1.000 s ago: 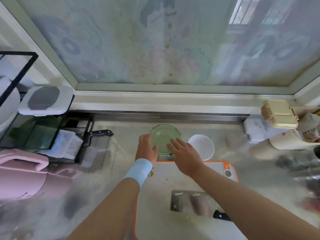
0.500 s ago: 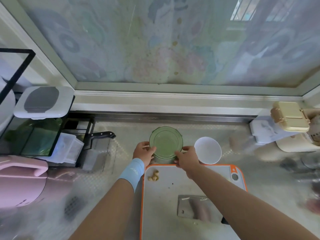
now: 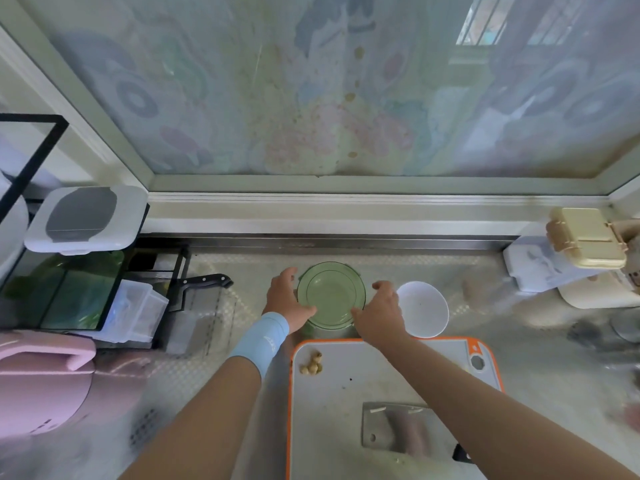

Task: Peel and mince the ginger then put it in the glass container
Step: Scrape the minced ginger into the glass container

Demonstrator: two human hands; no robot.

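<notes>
Two hands flanked the green glass container (image 3: 331, 295), which stood on the steel counter (image 3: 214, 362) just beyond the far edge of the orange-rimmed cutting board (image 3: 349, 393). The left hand (image 3: 286, 301), with a light blue wristband (image 3: 260, 339) on its wrist, cupped the container's left side with its thumb against the near rim; the right hand (image 3: 379, 313) curved around the right side, its thumb touching the near right rim and its fingers arched loosely — whether those fingertips actually met the glass could not be told. A small heap of pale ginger pieces (image 3: 311, 363) lay on the board's far left corner, just beside the left wrist. A cleaver (image 3: 398, 427) rested flat on the near part of the board, well apart from the hands. A white bowl (image 3: 424, 309) sat just beside the right hand — near the container but not touching it. A black-handled knife (image 3: 204, 281) lay off to the left on the counter.
</notes>
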